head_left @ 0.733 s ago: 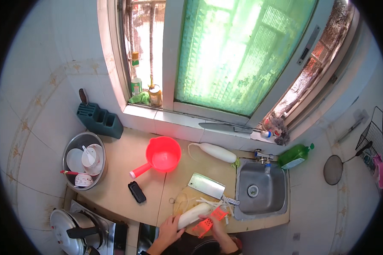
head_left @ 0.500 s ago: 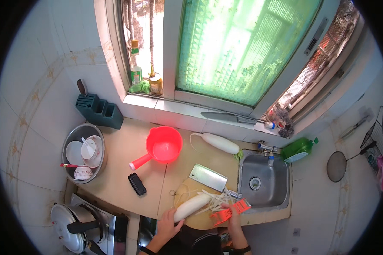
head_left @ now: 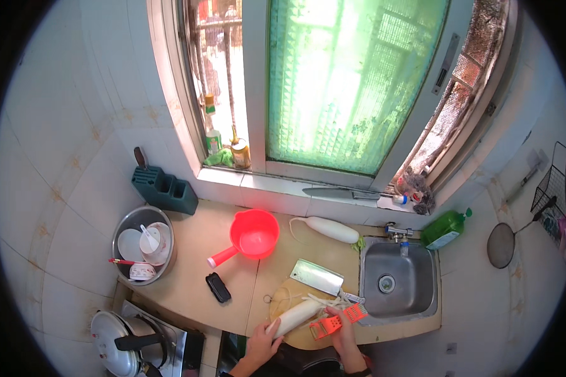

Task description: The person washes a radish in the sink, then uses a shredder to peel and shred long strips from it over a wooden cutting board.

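My left hand (head_left: 261,344) is closed around the near end of a peeled white radish (head_left: 294,319), which slants over a round wooden cutting board (head_left: 282,299). In my right hand (head_left: 344,336) is an orange grater (head_left: 326,327), tilted at the board's right side. Between the radish and the grater lie pale radish shreds (head_left: 324,301), partly hidden by my fingers. A cleaver (head_left: 317,277) rests flat along the board's far edge, its handle pointing right. Farther back, a second whole radish (head_left: 332,230) lies near the wall.
A steel sink (head_left: 429,301) adjoins the board on the right, with a green bottle (head_left: 445,231) behind it. A red dipper (head_left: 255,235) and a black case (head_left: 218,288) sit left. Beyond are a bowl of dishes (head_left: 173,267), a knife block (head_left: 176,200) and a pressure cooker (head_left: 110,342).
The whole view has shifted, so the counter appears lower and farther right. Against the board, the grater and my right hand have moved left, closer to the radish. My left hand keeps its hold.
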`<state>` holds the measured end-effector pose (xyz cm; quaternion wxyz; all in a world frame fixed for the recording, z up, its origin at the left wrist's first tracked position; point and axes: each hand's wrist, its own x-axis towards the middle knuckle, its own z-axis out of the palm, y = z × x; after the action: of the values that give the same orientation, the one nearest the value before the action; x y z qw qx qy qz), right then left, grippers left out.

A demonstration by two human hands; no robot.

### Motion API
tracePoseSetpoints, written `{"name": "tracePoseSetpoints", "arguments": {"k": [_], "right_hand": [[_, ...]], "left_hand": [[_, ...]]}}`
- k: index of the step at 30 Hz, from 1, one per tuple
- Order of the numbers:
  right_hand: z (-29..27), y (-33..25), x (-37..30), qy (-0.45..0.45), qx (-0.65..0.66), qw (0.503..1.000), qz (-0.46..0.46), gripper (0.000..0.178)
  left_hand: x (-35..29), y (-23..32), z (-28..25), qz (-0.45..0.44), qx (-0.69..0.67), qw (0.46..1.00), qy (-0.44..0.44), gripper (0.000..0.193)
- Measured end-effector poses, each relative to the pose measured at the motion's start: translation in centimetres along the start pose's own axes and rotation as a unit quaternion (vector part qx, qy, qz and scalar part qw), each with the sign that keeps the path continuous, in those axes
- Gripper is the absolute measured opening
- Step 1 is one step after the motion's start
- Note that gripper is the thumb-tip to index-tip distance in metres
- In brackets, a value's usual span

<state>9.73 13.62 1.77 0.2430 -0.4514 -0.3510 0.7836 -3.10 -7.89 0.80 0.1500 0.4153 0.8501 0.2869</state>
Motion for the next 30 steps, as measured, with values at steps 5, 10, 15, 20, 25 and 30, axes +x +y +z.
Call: {"name": "tracePoseSetpoints", "arguments": {"k": [5, 10, 15, 20, 25, 30], "right_hand": [[-0.1, 0.8, 0.6, -0.056, 0.076, 0.995, 0.013, 0.049], [-0.8, 1.3, 1.4, -0.068, 0.094, 0.993, 0.003, 0.055], [-0.1, -1.0, 0.1, -0.044, 0.101, 0.994, 0.001, 0.057], [0.5, -1.1, 0.5, 0.038, 0.106, 0.994, 0.012, 0.051], [-1.0, -1.2, -1.1, 0.02, 0.084, 0.996, -0.037, 0.053], [-0.9, -0.9, -1.6, 0.014, 0.002, 0.994, -0.111, 0.045]], "left_hand": [[-1.1, 0.4, -0.1, 0.009, 0.01, 1.0, 0.006, 0.06], [-1.7, 0.1, 0.8, 0.028, -0.003, 0.999, 0.016, 0.057], [-1.2, -0.3, 0.9, 0.015, 0.06, 0.997, -0.056, 0.062], [-0.3, -1.1, 0.4, 0.02, 0.058, 0.996, -0.067, 0.066], [-0.2, -1.1, 0.2, 0.019, -0.036, 0.999, 0.029, 0.058], [-0.8, -1.3, 0.8, -0.016, -0.066, 0.997, 0.045, 0.058]]}}
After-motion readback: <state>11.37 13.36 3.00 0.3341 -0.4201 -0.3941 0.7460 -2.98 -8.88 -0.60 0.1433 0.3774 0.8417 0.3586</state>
